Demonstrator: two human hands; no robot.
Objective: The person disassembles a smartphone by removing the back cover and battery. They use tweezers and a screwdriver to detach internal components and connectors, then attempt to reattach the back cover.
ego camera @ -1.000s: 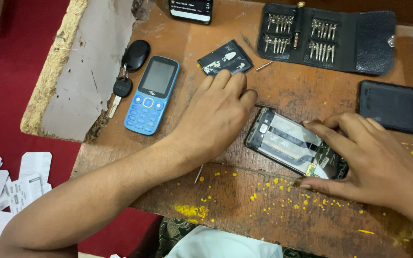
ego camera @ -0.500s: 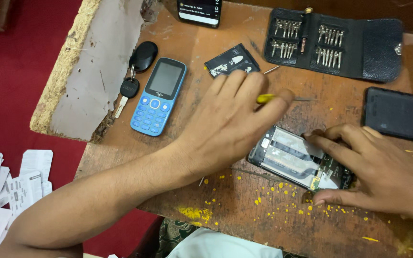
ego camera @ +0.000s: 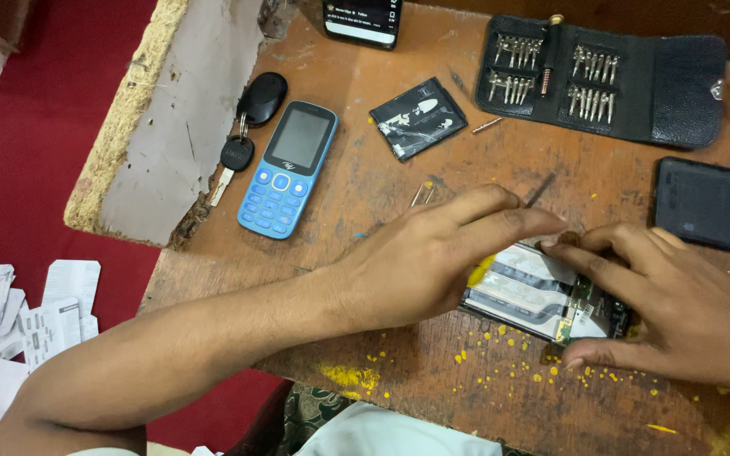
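Observation:
An opened smartphone (ego camera: 534,295) with its back off lies on the worn wooden table (ego camera: 365,203), its circuit board and metal shields showing. My left hand (ego camera: 433,253) reaches across it, closed on a yellow-handled screwdriver (ego camera: 479,272) whose tip is hidden near the phone's upper edge. My right hand (ego camera: 678,308) grips the phone's right end, thumb at the near edge and fingertips at the far edge, touching my left fingertips.
A blue keypad phone (ego camera: 287,169) and car keys (ego camera: 242,127) lie at left. Farther back are a black battery (ego camera: 418,118), a loose bit (ego camera: 487,125), tweezers (ego camera: 422,194), an open bit kit (ego camera: 601,76) and another phone (ego camera: 363,21). A black back cover (ego camera: 711,207) lies at right. Papers (ego camera: 10,312) litter the red floor.
My left hand has lifted off the table with the yellow screwdriver and moved right, over the opened phone. My right hand stays on the phone.

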